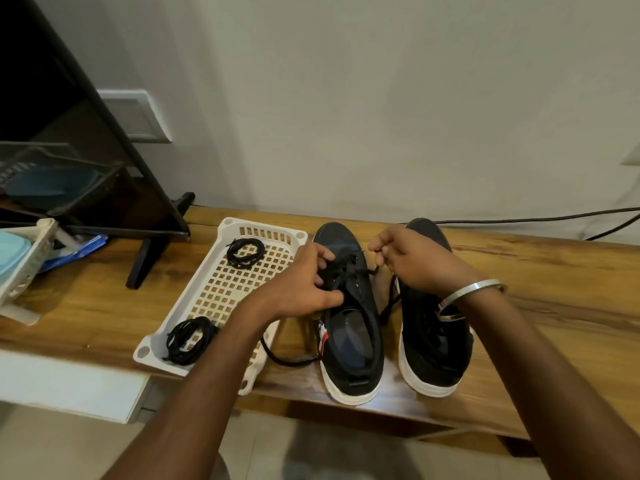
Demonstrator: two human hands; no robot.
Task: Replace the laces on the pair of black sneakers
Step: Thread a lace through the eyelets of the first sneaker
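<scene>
At the near edge of the wooden table [554,271] stand two black sneakers with white soles, heels toward the person, toes toward the wall; the left sneaker [351,327] is just beside the right sneaker [433,344], a narrow gap between them; a loose black lace [287,358] trails from the left sneaker toward the near edge, under the left forearm. The left hand [304,282] rests on the left sneaker's lacing, fingers curled round the lace there; the right hand [412,261], a metal bangle [467,296] on its wrist, pinches a lace end above the gap between the shoes. Left of the shoes a white perforated tray [221,289] overhangs the near edge; one coiled black lace bundle [188,339] lies at its near end, another coiled bundle [245,252] at its far end. Further left a black stand [152,247] rests by the far edge.
</scene>
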